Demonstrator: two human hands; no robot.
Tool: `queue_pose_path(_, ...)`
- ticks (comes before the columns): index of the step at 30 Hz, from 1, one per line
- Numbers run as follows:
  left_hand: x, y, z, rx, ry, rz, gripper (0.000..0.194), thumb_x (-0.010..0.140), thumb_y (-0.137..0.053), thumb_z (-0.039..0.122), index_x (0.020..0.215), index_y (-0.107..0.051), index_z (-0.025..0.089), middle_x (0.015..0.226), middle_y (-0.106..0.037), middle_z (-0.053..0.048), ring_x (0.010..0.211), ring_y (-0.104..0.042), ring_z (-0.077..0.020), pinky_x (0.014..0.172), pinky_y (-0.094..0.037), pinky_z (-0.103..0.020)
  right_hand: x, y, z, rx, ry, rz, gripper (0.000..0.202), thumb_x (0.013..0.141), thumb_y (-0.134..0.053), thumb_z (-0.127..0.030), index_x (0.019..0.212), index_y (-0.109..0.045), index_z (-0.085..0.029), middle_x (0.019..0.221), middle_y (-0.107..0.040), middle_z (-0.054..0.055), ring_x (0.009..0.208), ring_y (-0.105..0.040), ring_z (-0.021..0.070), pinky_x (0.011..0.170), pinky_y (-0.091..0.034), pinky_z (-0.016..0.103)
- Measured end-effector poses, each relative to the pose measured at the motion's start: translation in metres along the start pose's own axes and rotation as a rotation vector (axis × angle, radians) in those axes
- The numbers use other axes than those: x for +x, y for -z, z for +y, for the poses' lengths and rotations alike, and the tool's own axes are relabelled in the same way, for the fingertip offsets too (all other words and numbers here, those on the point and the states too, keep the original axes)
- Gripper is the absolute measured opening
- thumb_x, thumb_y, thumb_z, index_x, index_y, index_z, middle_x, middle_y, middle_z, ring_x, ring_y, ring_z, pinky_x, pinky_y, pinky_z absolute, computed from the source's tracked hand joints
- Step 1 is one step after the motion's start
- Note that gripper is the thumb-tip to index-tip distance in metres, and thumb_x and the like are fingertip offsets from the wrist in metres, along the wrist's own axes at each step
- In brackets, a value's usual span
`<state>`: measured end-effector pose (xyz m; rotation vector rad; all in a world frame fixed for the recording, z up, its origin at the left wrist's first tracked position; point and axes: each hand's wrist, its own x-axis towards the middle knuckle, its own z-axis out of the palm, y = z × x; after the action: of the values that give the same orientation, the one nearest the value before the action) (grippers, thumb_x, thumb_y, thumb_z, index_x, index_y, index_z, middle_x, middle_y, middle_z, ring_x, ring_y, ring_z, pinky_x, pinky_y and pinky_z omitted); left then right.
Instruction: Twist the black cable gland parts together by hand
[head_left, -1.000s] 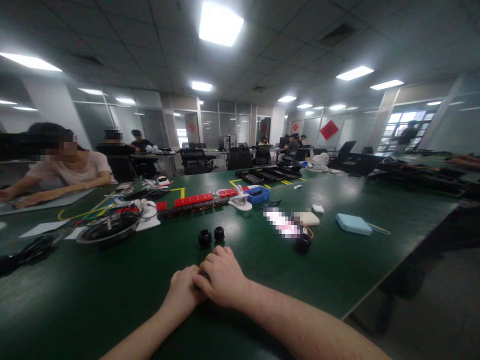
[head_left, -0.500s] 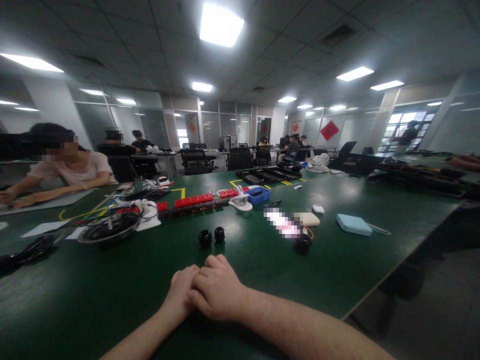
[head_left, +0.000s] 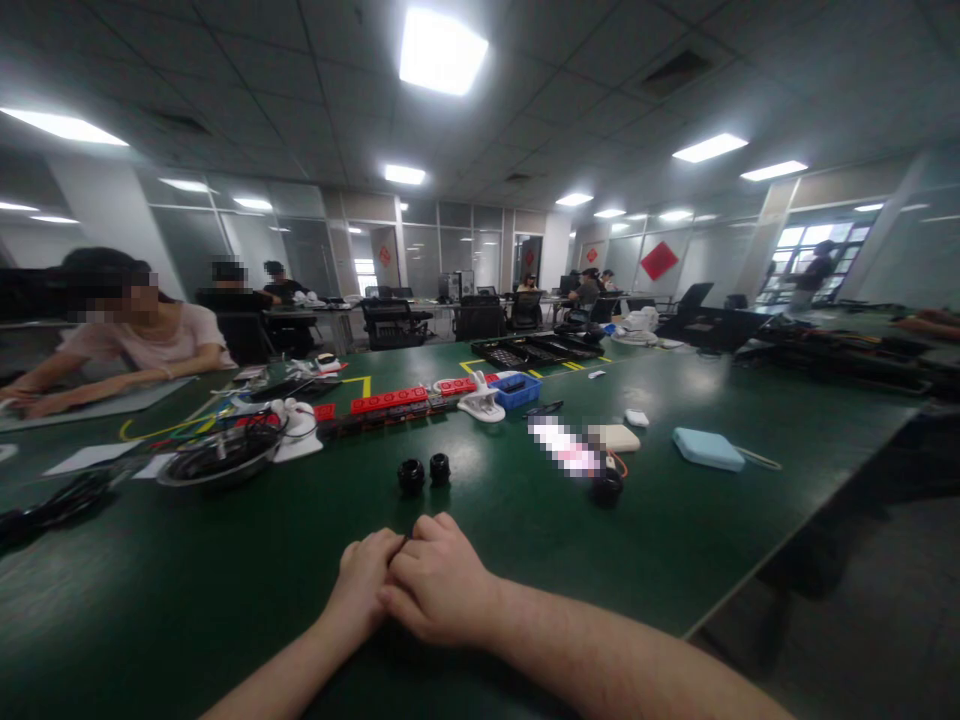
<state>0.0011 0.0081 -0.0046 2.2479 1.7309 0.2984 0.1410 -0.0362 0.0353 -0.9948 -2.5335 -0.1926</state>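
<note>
My left hand and my right hand are closed and pressed together just above the near part of the green table. A sliver of something dark shows between the knuckles; the fingers hide the rest, so its kind cannot be made out. Just beyond the hands stand two small black ribbed round parts, a left one and a right one. Another black round part lies farther right, beside a phone with a blurred-out screen.
Red power strips, a white stand and a blue basket line the middle. At left is a metal bowl with black cables; at right, a light blue case. A person sits at far left.
My hands have parted slightly at the knuckles, and a dark sliver now shows between them. The parts on the table stay where they were.
</note>
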Motion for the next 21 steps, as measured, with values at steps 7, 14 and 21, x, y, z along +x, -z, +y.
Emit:
queue_pose_path(7,-0.004,0.002,0.000,0.015,-0.003,0.000,0.015,0.075,-0.043,0.020,0.074,-0.057,0.020,0.085,-0.060,-0.001,0.083,-0.052,-0.0162,0.075,-0.033,-0.027,-0.003,-0.001,0.002,-0.004,-0.003,0.024,0.025,0.081,-0.044,-0.035,0.069,-0.056,-0.016,0.068,-0.059,0.002,0.068,-0.038,0.0151,0.063,-0.024,0.031)
queue_pose_path(14,-0.009,0.009,0.005,-0.034,0.004,0.014,0.016,0.073,-0.042,0.019,0.075,-0.057,0.019,0.085,-0.060,-0.001,0.084,-0.052,-0.0168,0.077,-0.034,-0.028,-0.006,0.002,0.005,0.010,-0.044,0.039,0.023,0.081,-0.043,-0.031,0.068,-0.055,-0.016,0.067,-0.059,0.001,0.067,-0.038,0.0143,0.062,-0.024,0.030)
queue_pose_path(21,-0.012,0.011,0.007,-0.075,-0.004,0.037,0.014,0.070,-0.048,0.030,0.070,-0.057,0.019,0.079,-0.058,-0.001,0.080,-0.053,-0.0181,0.073,-0.036,-0.028,-0.007,0.004,0.008,0.004,-0.134,0.054,0.022,0.082,-0.041,-0.029,0.068,-0.051,-0.017,0.066,-0.058,0.001,0.067,-0.039,0.0143,0.063,-0.024,0.029)
